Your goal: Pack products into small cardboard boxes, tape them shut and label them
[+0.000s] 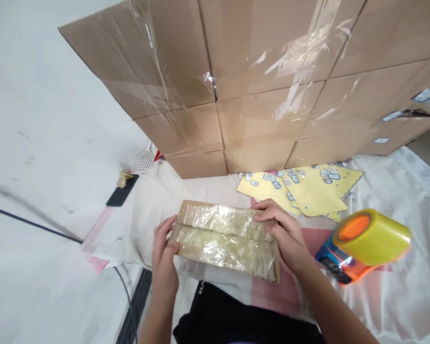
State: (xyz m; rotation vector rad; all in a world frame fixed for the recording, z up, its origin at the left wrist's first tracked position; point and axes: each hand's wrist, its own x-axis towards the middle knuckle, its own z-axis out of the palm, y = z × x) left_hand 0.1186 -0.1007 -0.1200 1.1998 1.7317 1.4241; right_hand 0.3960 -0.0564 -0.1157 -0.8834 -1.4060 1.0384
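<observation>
Pale cloth (pixel 412 306) with pink patches is covering the surface before you, and your black clothing (pixel 236 315) is showing at its near edge. Your left hand (pixel 164 258) is gripping the left end of a small cardboard box (pixel 225 243), its thumb pressing on the top near the edge. Your right hand (pixel 284 234) is grasping the right end, its fingers curling over the top. Between them, the box is sitting slightly aslant over the cloth, shiny tape covering its seam; whether its underside is touching the cloth, I cannot tell. To the right, a blue and orange tape dispenser (pixel 338 260) is carrying a yellowish roll (pixel 383 241). Farther on, yellow sheets (pixel 320 193) are overlapping, small labels dotting them. At left, a flat black object (pixel 122 192) is lying near a white perforated item (pixel 142 161). Beyond, taped cardboard boxes (pixel 265 114) are standing stacked beside a white wall (pixel 39 119).
</observation>
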